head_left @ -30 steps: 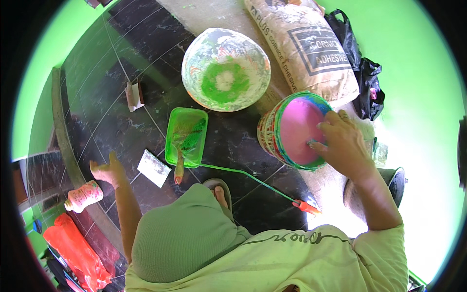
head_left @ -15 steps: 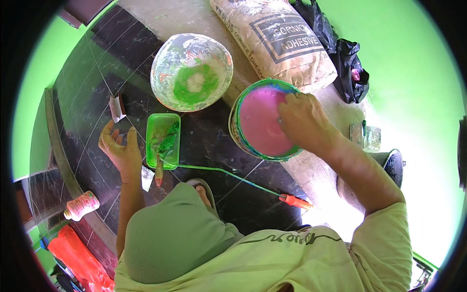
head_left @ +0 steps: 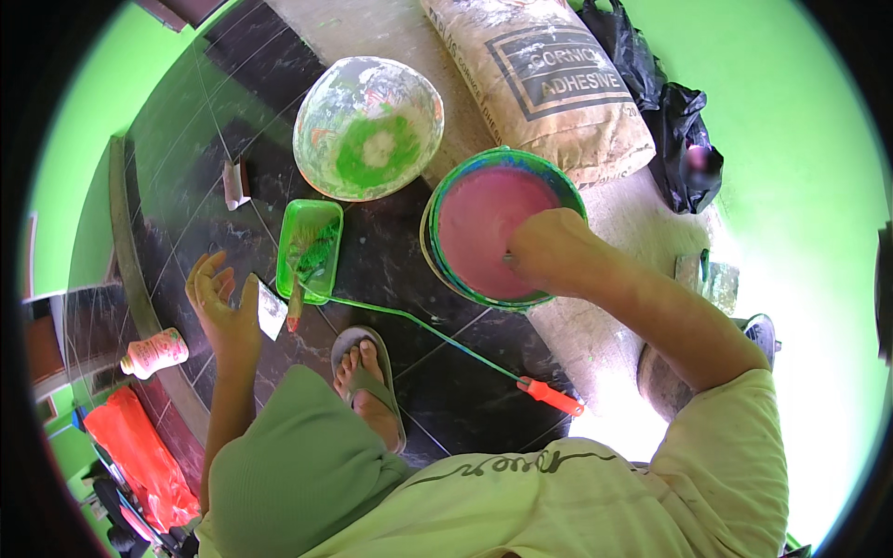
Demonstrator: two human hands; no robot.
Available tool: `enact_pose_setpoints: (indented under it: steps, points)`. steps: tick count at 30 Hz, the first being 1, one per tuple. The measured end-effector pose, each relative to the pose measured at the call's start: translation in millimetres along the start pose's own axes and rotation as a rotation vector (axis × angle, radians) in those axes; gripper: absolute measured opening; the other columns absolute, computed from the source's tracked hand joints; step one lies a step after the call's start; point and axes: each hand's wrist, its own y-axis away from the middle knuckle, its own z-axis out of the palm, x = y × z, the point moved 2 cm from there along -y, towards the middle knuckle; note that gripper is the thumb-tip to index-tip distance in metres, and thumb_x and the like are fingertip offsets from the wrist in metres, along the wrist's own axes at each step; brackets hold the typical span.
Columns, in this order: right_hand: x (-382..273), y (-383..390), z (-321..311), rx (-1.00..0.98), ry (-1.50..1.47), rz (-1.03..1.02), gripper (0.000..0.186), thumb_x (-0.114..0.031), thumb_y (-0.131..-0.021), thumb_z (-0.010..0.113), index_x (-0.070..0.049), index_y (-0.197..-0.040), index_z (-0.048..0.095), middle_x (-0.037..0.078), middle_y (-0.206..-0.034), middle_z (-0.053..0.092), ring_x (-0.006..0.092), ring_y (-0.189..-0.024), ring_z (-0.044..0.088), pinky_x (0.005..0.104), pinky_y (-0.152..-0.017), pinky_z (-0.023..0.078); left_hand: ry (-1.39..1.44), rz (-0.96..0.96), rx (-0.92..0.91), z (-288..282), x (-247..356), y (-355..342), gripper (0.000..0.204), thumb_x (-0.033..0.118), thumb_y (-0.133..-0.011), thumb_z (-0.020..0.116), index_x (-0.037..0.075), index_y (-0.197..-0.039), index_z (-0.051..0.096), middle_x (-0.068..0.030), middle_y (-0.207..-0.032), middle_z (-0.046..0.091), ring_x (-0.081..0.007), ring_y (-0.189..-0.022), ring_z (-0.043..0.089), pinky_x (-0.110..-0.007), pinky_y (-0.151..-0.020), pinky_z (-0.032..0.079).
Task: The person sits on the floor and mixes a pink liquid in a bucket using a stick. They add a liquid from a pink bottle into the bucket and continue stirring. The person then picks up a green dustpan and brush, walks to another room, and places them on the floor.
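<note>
My right hand is closed over the right side of a bucket of pink paint. A small dark tip shows at its fingers, and whatever it grips is hidden in the paint or behind the hand. At the left, my left hand hangs open above the dark floor with fingers apart and bent, holding nothing. Beside it stands a small green tray with a green-stained paintbrush leaning in it. A paint roller with an orange handle has its long green rod reaching to the tray.
A large paint-smeared bowl with green residue stands behind the tray. Beyond the bucket lies a heavy paper sack, with black plastic bags by the green wall. A pink bottle and red plastic bag lie at left.
My right hand has moved left and nearer within the bucket, over the paint. My left hand stays open and sits slightly lower in view. My sandalled foot shows more fully.
</note>
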Motion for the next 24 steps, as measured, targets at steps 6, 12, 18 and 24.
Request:
enact_pose_setpoints:
  steps: [6, 12, 18, 24]
  points:
    - [-0.4, -19.8, -6.7, 0.27, 0.047, -0.016, 0.023, -0.027, -0.084, 0.068, -0.008, -0.073, 0.074, 0.014, -0.07, 0.07, 0.0297, -0.069, 0.072, 0.0424, -0.061, 0.054, -0.093, -0.037, -0.064, -23.1, -5.4, 41.9, 0.047, 0.003, -0.082, 0.073, 0.004, -0.126, 0.057, -0.0166, -0.143, 0.041, -0.0254, -0.11, 0.061, -0.038, -0.097, 0.053]
    - [20.7, -12.4, -11.8, 0.194, 0.241, 0.059, 0.014, -0.018, -0.077, 0.066, -0.008, -0.072, 0.075, 0.015, -0.069, 0.07, 0.0306, -0.069, 0.072, 0.0433, -0.062, 0.055, -0.146, -0.06, -0.142, -35.3, -20.0, 71.2, 0.046, 0.0, -0.082, 0.074, 0.002, -0.125, 0.058, -0.0128, -0.143, 0.043, -0.0186, -0.105, 0.063, -0.033, -0.092, 0.055]
    - [20.8, 3.3, -6.0, -0.027, 0.082, 0.093, 0.017, -0.021, -0.079, 0.067, -0.006, -0.073, 0.075, 0.017, -0.074, 0.07, 0.0364, -0.075, 0.071, 0.0476, -0.066, 0.055, -0.048, -0.128, -0.216, -40.9, -47.2, 89.3, 0.045, 0.003, -0.078, 0.077, 0.006, -0.12, 0.059, -0.0143, -0.135, 0.047, -0.0212, -0.096, 0.063, -0.036, -0.085, 0.056]
    - [-2.8, 4.4, -8.2, 0.222, -0.081, -0.029, 0.017, -0.022, -0.082, 0.065, -0.011, -0.079, 0.077, 0.01, -0.075, 0.072, 0.0302, -0.076, 0.073, 0.0431, -0.067, 0.057, -0.016, -0.114, -0.402, -24.1, -59.8, 101.1, 0.045, 0.003, -0.078, 0.078, 0.006, -0.12, 0.059, -0.0144, -0.135, 0.048, -0.0215, -0.095, 0.063, -0.036, -0.084, 0.056]
